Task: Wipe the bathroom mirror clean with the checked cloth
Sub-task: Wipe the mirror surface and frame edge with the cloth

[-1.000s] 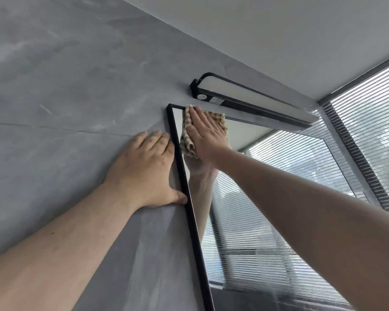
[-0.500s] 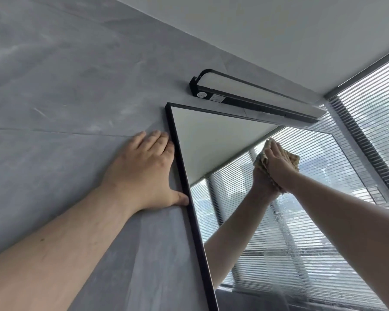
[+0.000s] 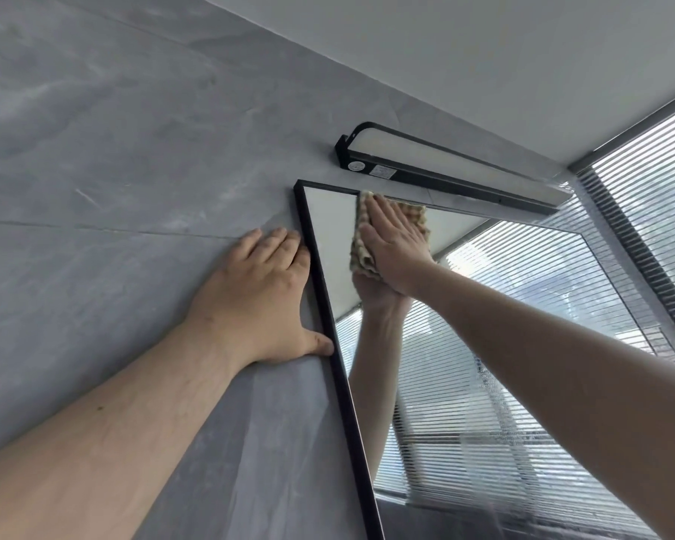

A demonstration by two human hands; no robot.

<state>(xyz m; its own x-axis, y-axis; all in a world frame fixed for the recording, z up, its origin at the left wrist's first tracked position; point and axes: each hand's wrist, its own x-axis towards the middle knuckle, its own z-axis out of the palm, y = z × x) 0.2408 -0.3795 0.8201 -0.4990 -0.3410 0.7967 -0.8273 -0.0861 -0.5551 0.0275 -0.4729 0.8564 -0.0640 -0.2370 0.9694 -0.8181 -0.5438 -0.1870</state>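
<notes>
The black-framed mirror (image 3: 530,344) hangs on a grey tiled wall and reflects window blinds and my right arm. My right hand (image 3: 396,243) lies flat with straight fingers on the beige checked cloth (image 3: 361,243), pressing it against the glass near the mirror's top left corner. The cloth shows at the hand's left edge and past its fingertips; the rest is hidden under the palm. My left hand (image 3: 262,294) rests flat on the wall, its thumb touching the mirror's left frame edge.
A black bar lamp (image 3: 445,169) is mounted on the wall just above the mirror's top edge, close to the cloth. Window blinds (image 3: 655,196) fill the right side. White ceiling runs overhead. Streaks show on the lower glass.
My right hand, with the cloth, swept from the top left corner out to the right across the glass and has come back to near that corner. The left hand stayed put.
</notes>
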